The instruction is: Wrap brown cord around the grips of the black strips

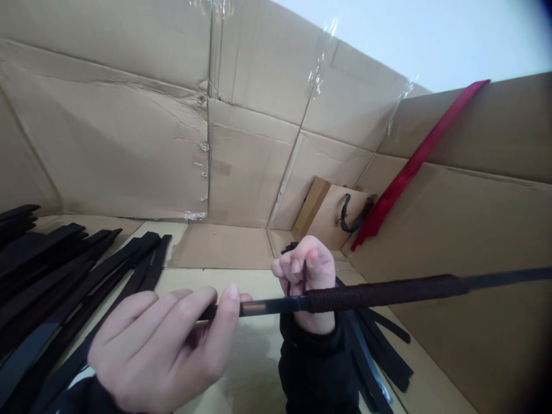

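Grip of left hand (166,345) pinched on black strip (271,306); right hand (313,267) curled around cord (305,279).

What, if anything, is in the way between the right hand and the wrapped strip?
Nothing visible: the strip crosses just in front of the right hand, with a thin cord from its fingers reaching the strip. The left hand grips the strip's unwrapped part, off to the side.

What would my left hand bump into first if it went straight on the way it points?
Going right along the dark strip, your left hand would probably meet your right hand first, though depth is unclear.
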Motion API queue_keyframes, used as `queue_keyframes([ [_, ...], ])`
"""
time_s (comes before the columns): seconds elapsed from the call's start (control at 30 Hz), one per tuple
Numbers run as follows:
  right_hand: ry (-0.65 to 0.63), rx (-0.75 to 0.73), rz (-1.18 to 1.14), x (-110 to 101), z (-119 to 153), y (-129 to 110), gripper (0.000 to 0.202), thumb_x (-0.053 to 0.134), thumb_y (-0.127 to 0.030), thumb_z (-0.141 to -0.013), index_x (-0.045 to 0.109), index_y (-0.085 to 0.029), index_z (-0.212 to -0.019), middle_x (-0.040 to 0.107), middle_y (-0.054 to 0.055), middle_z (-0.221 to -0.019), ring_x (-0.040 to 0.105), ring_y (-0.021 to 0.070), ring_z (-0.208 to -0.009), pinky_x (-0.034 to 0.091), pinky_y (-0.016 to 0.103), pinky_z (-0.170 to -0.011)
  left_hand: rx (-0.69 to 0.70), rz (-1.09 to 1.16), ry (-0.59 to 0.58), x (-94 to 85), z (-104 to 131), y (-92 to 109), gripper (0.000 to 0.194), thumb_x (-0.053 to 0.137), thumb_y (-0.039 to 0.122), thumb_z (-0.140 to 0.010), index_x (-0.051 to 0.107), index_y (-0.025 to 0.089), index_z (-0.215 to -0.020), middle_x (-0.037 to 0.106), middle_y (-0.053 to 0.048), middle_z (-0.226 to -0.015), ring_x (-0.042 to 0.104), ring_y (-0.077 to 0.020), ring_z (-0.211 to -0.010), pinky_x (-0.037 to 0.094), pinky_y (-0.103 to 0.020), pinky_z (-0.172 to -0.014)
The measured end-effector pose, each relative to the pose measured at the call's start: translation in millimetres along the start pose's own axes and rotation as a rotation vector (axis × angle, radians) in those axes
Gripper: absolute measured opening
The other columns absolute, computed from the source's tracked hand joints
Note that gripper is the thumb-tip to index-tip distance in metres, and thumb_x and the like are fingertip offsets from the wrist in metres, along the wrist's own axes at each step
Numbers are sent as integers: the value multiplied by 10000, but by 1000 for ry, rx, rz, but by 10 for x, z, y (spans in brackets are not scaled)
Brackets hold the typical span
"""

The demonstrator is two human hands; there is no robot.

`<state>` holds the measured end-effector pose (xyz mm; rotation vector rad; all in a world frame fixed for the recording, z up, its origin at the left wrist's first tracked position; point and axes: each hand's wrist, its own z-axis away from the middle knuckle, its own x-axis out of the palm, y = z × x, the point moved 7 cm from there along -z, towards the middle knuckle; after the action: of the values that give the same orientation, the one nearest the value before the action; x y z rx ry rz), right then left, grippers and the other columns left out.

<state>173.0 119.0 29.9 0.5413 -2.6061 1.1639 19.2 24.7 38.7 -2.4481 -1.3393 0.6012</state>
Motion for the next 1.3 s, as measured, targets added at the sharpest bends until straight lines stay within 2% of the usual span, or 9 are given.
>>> queue_keyframes([
  [0.23, -8, 41, -9, 91, 21, 21, 416, 598, -492, -805, 428, -207, -555, 247, -114, -426, 174, 44, -343, 279, 190, -365, -36, 95, -26, 35, -6, -39, 301, 723, 128, -738, 602, 124, -1015, 688, -56, -660, 566, -170, -516, 380, -336, -556],
  [0.33, 50, 21, 25, 50, 11, 24, 357, 624, -444, -801, 463, -209, -586, 307, -98, -448, 242, 56, -363, 281, 191, -369, -337, 330, -130, 197, -14, -173, 284, 645, 246, -827, 555, 136, -1073, 696, -43, -738, 610, -162, -607, 414, -304, -595],
  [0.43, 84, -17, 62, 11, 15, 16, 302, 646, -389, -799, 494, -209, -610, 267, -107, -441, 204, 54, -374, 261, 190, -377, -734, 701, -377, 449, 108, -263, 228, 527, 345, -895, 525, 220, -1086, 679, 6, -784, 615, -136, -632, 444, -251, -580],
  [0.53, 65, -28, 103, 18, 44, -2, 274, 636, -393, -812, 543, -206, -634, 290, -103, -433, 202, 55, -390, 286, 202, -410, -1038, 1101, -583, 599, 239, -187, 253, 421, 422, -926, 579, 225, -942, 619, 33, -684, 553, -105, -547, 437, -211, -525],
  [0.63, 71, -20, 166, 25, 81, -38, 243, 653, -352, -808, 575, -198, -636, 426, -71, -486, 259, 60, -411, 281, 206, -416, -1242, 1401, -667, 649, 291, -75, 414, 351, 486, -928, 615, 193, -799, 579, 23, -592, 496, -96, -486, 405, -202, -477],
  [0.77, 69, -13, 223, 41, 93, -65, 196, 646, -309, -819, 622, -195, -662, 514, -47, -532, 357, 70, -438, 311, 208, -436, -1460, 1632, -659, 705, 333, 13, 438, 379, 522, -905, 622, 176, -789, 560, 32, -508, 433, -75, -396, 328, -176, -393],
  [1.0, 15, -9, 186, 63, 102, -31, 155, 612, -273, -853, 624, -213, -711, 589, -39, -619, 489, 79, -535, 393, 200, -516, -1643, 1988, -708, 767, 447, 227, 508, 361, 551, -898, 631, 165, -709, 410, 70, -336, 241, -38, -295, 182, -181, -370],
  [1.13, -16, -15, 153, 98, 126, -45, 157, 610, -272, -856, 600, -215, -710, 555, -57, -594, 440, 62, -506, 349, 179, -483, -1623, 2261, -664, 756, 412, 349, 540, 311, 535, -920, 612, 174, -655, 292, 112, -282, 142, -21, -254, 218, -192, -428],
  [1.3, -3, -33, 126, 115, 121, -30, 197, 626, -302, -842, 549, -207, -688, 446, -67, -557, 335, 63, -480, 275, 188, -448, -1567, 2406, -676, 730, 349, 408, 547, 279, 528, -929, 574, 174, -635, 266, 126, -256, 115, -24, -240, 254, -197, -472],
])
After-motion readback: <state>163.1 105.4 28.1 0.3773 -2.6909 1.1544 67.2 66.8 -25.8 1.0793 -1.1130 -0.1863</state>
